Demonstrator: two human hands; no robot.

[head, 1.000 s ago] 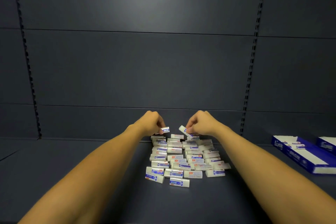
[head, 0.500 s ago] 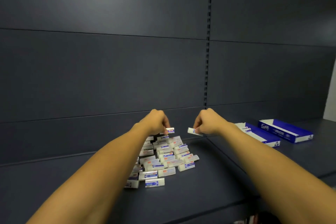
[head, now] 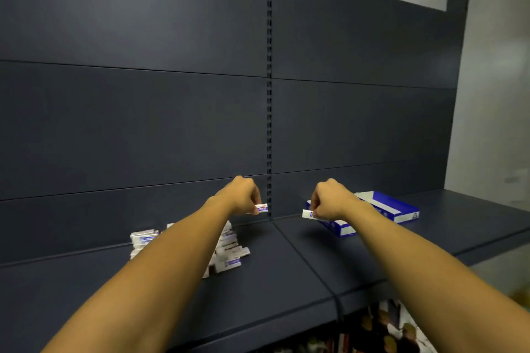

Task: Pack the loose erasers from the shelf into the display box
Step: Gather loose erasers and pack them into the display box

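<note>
Head-cam view, looking fwd and down along two bare forearms stretched over a dark blue-grey shelf [head: 286,266]. Left hand [head: 243,195] raised above shelf, fingers curled, pinching one small white eraser with blue-red label [head: 262,207] at fingertips. Right hand [head: 329,200] likewise raised, fingers curled, pinching a second white eraser [head: 307,213] by its end, eraser sticking out to the left. Right hand just in front of a blue-and-white display box [head: 344,229], partly hiding it; box lying on shelf, contents not visible. Second blue-and-white box [head: 390,206] just behind, to the right. Pile of loose erasers [head: 229,252] on shelf at left, under and beside left forearm, partly hidden by it, well apart from boxes. Slotted upright strip [head: 269,94] on back panel between the hands. Blurred printed items [head: 395,327] on a lower level, bottom right.
</note>
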